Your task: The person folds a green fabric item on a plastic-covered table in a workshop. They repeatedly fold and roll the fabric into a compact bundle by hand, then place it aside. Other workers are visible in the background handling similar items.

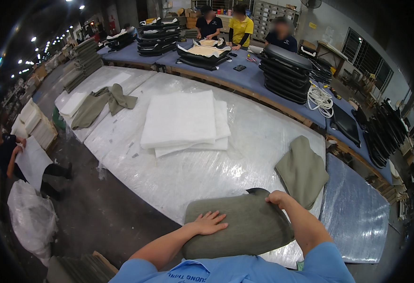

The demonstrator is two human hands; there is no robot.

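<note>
A padded olive-green cushion (245, 226) lies in front of me at the near edge of the plastic-covered table (178, 174). My left hand (209, 223) rests flat on its top, fingers spread. At the cushion's far right corner, my right hand (278, 199) is closed on the fabric edge, where a dark opening shows. Just beyond that hand, a loose olive-green fabric cover (304, 170) lies on the table. White padding sheets (181, 120) are stacked in the table's middle.
More olive fabric (91, 108) lies at the far left. Beyond is a blue table (245, 75) with stacked black cushions (287, 73) and coiled white cord (320, 100); people stand behind it. A person (25, 158) at left holds a white sheet. Olive panels (79, 269) stand at lower left.
</note>
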